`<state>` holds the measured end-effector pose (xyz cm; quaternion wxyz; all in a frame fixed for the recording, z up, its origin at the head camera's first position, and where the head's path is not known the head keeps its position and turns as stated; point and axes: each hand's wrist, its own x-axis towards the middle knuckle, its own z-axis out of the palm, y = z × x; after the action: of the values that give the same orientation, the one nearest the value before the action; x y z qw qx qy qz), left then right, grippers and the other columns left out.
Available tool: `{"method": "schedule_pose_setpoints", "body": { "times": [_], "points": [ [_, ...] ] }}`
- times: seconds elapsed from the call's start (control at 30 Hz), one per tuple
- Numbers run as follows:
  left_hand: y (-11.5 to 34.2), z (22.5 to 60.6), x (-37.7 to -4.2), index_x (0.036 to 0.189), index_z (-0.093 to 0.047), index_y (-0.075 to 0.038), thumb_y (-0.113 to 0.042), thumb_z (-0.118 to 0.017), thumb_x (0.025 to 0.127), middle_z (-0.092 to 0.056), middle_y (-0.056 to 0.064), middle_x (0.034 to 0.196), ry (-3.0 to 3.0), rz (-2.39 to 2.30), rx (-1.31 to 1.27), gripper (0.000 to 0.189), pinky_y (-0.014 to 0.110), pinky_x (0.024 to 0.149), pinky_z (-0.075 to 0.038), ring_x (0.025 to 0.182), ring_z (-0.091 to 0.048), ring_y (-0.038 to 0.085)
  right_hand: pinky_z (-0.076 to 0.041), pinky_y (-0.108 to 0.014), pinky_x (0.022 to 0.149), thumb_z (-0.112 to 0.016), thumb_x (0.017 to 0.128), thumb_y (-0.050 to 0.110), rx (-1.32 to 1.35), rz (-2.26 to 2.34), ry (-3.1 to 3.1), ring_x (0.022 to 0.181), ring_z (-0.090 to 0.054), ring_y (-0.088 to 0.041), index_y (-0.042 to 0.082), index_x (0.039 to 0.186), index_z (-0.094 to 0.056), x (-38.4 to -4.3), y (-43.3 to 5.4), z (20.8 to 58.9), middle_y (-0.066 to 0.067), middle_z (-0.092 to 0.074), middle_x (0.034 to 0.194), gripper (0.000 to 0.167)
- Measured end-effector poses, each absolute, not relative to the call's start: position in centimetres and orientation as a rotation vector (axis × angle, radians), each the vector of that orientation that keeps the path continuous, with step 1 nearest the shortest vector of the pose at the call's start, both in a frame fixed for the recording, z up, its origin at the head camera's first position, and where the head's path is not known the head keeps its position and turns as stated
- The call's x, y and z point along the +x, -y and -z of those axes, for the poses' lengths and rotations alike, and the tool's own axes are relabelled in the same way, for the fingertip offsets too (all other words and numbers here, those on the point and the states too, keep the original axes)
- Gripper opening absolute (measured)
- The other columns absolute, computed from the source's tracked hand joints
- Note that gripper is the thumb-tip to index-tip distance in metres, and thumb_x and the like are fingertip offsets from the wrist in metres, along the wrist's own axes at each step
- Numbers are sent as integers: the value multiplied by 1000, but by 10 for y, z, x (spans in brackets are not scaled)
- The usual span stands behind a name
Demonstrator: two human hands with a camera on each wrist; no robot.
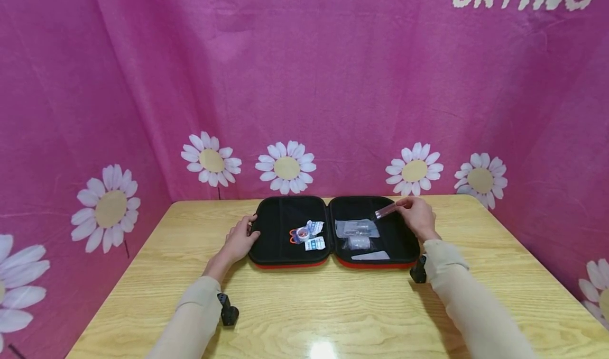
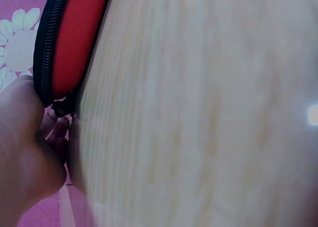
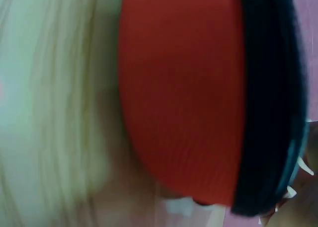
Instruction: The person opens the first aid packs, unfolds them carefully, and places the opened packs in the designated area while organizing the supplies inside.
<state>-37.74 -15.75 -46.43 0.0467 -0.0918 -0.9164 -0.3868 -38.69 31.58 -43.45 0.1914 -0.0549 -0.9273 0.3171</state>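
A zip case (image 1: 290, 205) lies open flat on the table, black inside and red outside. My left hand (image 1: 241, 238) holds its left edge, the thumb over the rim; the left wrist view shows curled fingers (image 2: 59, 132) beside the zipper. Over the case's right half, my right hand (image 1: 418, 216) pinches one end of a narrow, see-through pinkish strip (image 1: 386, 210). Below that strip lie a clear packet (image 1: 349, 228), a wrapped white roll (image 1: 359, 242) and a flat white piece (image 1: 371, 256). In the right wrist view the case's red wall (image 3: 184, 88) hides most of my right hand.
In the case's left half are orange-handled scissors (image 1: 292, 236), a tape roll (image 1: 302, 234) and blue-and-white packets (image 1: 314, 244). The wooden table (image 1: 323, 301) reaches back to a pink curtain (image 1: 333, 94) with daisies. A black wrist camera (image 1: 228, 311) sits at my left sleeve.
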Motion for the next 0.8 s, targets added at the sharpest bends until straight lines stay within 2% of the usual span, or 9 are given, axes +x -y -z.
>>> {"method": "schedule_pose_setpoints", "body": {
  "times": [0.17,0.5,0.8],
  "points": [
    [158,465,-377,147,-43,-7,-19,-57,98,-55,18,117,2800,1183,-272,52,54,97,-29,111,-47,36,-39,-50,84,-62,96,22,-203,-931,2643,99,-61,-38,1,109,-71,-388,-306,431,-23,-70,109,26],
    [157,467,-378,147,-44,-8,-19,-58,98,-56,17,114,2803,1171,-277,52,53,96,-30,109,-48,35,-41,-50,88,-58,98,26,-319,-979,2656,106,-60,-39,1,123,-66,-388,-301,427,-23,-67,119,36],
    [158,466,-378,147,-43,-7,-19,-57,98,-56,18,115,2798,1169,-274,52,54,96,-30,110,-47,36,-39,-55,90,-58,96,24,-121,-884,2850,112,-58,-41,0,122,-66,-391,-293,430,-23,-67,120,36]
  ]
}}
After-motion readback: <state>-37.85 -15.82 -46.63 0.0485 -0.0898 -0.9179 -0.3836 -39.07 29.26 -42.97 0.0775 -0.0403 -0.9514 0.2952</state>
